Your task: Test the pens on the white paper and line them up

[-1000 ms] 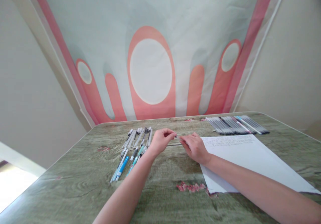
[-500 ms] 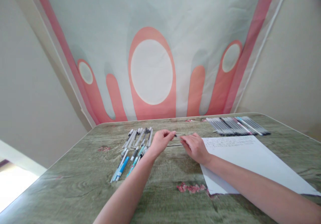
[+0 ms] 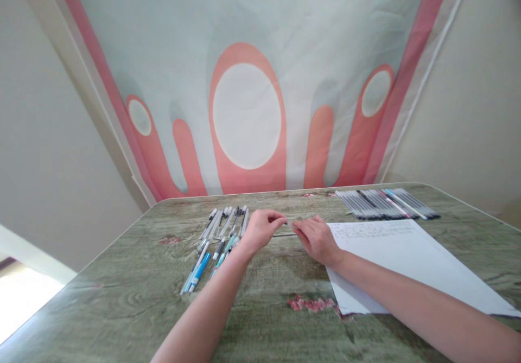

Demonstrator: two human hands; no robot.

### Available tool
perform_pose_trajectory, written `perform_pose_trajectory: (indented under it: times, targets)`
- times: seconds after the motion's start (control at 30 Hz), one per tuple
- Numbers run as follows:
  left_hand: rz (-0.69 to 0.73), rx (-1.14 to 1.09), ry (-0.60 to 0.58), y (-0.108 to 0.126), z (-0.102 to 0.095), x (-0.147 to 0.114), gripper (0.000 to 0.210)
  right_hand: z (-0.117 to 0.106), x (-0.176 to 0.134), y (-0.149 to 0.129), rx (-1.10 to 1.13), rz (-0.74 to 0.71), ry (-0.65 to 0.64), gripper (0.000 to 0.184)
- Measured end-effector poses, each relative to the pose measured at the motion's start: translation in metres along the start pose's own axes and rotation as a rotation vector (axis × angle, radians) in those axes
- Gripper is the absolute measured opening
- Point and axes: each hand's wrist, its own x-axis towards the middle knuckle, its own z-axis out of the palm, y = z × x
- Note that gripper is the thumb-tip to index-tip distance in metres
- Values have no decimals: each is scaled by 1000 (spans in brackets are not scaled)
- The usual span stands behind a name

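Above the middle of the table, my left hand [image 3: 264, 229] pinches a small dark-tipped piece [image 3: 286, 223], most of it hidden by the fingers; it looks like part of a pen. Facing it a short way off is my right hand [image 3: 318, 239], its fingers closed together; whatever they hold is hidden. A thin grey rod, like a pen refill [image 3: 285, 235], shows on the table below the gap between the hands. Left of my left hand lie several clear-barrelled pens [image 3: 222, 222], with blue and teal pens [image 3: 200, 272] nearer to me.
A white sheet of paper [image 3: 391, 271] with rows of handwriting at its top lies under my right forearm. Behind it, many thin pens or refills [image 3: 382, 204] lie side by side in a row. The wood-patterned table [image 3: 134, 276] ends at a patterned wall covering.
The fingers of my left hand have shifted slightly, and less of the dark-tipped piece shows now. My right hand stays almost where it was.
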Motion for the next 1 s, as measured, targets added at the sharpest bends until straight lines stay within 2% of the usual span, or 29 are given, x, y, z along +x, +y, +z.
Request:
perform_pose_trajectory:
  times: [0.17, 0.27, 0.37, 0.53, 0.67, 0.83, 1.0]
  targets:
    - [-29, 74, 51, 2, -2, -1, 40, 0, 2, -1, 7, 6, 10, 21]
    - [-20, 130, 2, 0, -2, -2, 42, -1, 2, -1, 3, 6, 5, 21]
    - [-2, 141, -20, -1, -1, -2, 34, -1, 2, -1, -11, 2, -14, 21]
    - [16, 2, -69, 2, -3, -1, 24, -1, 1, 0, -19, -5, -7, 24]
    - [-26, -139, -125, 4, -5, 0, 32, 0, 1, 0, -5, 0, 8, 24]
    - [-49, 44, -60, 2, -6, 0, 44, 0, 1, -1, 6, 5, -16, 23]
    - [-14, 97, -61, 3, -8, -1, 40, 0, 0, 1, 12, 6, -10, 22]
